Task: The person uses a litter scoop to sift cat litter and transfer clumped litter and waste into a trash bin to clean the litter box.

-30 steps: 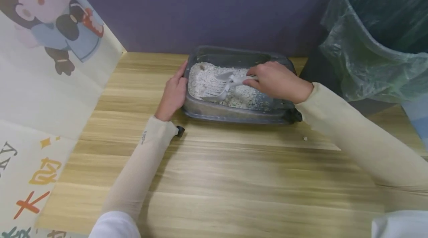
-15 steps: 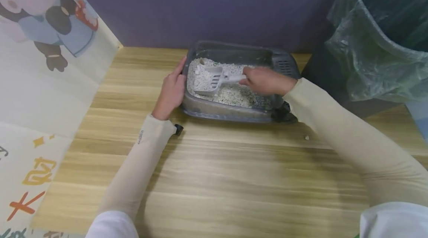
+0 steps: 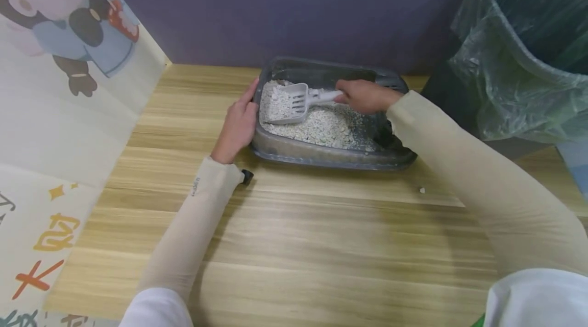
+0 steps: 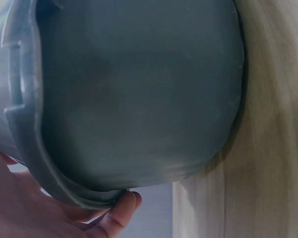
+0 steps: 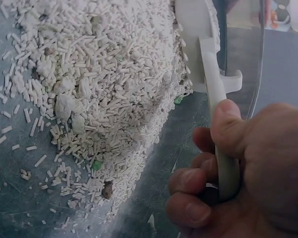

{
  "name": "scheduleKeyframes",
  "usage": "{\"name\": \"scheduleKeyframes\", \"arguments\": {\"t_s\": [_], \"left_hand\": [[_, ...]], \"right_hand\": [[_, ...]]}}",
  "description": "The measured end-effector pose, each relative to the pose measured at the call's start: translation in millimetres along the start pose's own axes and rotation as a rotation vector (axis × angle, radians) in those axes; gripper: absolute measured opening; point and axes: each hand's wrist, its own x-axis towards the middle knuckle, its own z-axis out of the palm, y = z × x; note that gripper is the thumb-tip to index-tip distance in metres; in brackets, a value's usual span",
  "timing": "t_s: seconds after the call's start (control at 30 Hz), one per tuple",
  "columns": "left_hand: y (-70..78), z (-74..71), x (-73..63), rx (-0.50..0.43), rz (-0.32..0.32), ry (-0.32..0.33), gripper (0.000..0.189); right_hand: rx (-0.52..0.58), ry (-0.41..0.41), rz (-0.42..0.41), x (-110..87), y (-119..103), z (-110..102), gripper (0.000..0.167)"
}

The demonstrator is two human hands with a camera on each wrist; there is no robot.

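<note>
A grey litter box stands on the wooden board, holding pale pellet litter. My left hand grips its left end; in the left wrist view, fingertips curl around the rim. Inside the box, my right hand holds a light grey slotted scoop by its handle. White litter lies in the scoop's head, which points left. In the right wrist view, thumb and fingers wrap the handle, with clumps and a dark brown lump among the pellets.
A dark bin lined with a clear plastic bag stands right of the box. Behind the box rises a purple wall; a cartoon-printed panel borders the left. One small pale crumb lies on the board.
The scoop has swung from lying tilted in the litter to a flatter pose, shifting slightly up and left with litter in its head. My left hand stays on the box's end.
</note>
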Motion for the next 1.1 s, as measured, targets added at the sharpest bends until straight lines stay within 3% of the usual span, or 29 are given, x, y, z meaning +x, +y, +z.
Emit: {"name": "scheduleKeyframes", "arguments": {"t_s": [0.23, 0.47, 0.7, 0.93, 1.1], "left_hand": [[2.4, 2.5, 0.9, -0.002, 0.016, 0.001, 0.048], [2.9, 0.4, 0.5, 0.014, 0.024, 0.02, 0.047], [2.2, -1.8, -0.1, 0.006, -0.016, 0.022, 0.048], [-0.4, -1.1, -0.3, -0.004, -0.025, 0.026, 0.048], [-1.8, 0.8, -2.1, -0.013, -0.027, 0.018, 0.048]], "right_hand": [[0.039, 0.035, -0.007, -11.0, 11, 0, 0.03], [0.013, 0.099, -0.019, -40.9, 11, -6, 0.036], [0.014, 0.271, -0.055, -71.6, 5, 2, 0.04], [0.101, 0.47, -0.079, -82.6, 10, 28, 0.04], [0.164, 0.539, -0.069, -90.5, 11, 36, 0.045]]}}
